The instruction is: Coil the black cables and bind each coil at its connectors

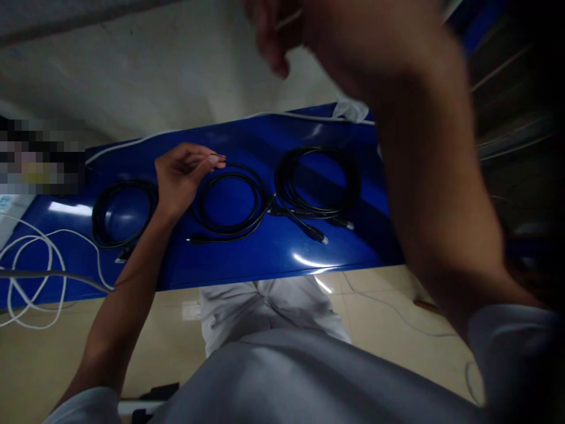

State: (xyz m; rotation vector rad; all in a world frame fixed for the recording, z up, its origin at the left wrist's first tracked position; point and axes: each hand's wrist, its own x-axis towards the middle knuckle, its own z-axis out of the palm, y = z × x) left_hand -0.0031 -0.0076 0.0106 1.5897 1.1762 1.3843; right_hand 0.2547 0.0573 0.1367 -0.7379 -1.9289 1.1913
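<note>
Three coiled black cables lie on a glossy blue table (273,253): a left coil (106,203), a middle coil (229,227) and a right coil (318,206). My left hand (180,176) hovers between the left and middle coils, its fingers pinched on a thin dark piece, probably the cable's end, by the middle coil's top. My right hand (278,29) is raised close to the camera at the top of the view, blurred, fingers curled, with a thin pale line across them that I cannot identify.
A white cable (30,277) loops over the table's left end. A white cloth (351,110) lies at the far edge. Pale floor tiles (388,294) show below the table's near edge. Dark shelving (516,118) stands on the right.
</note>
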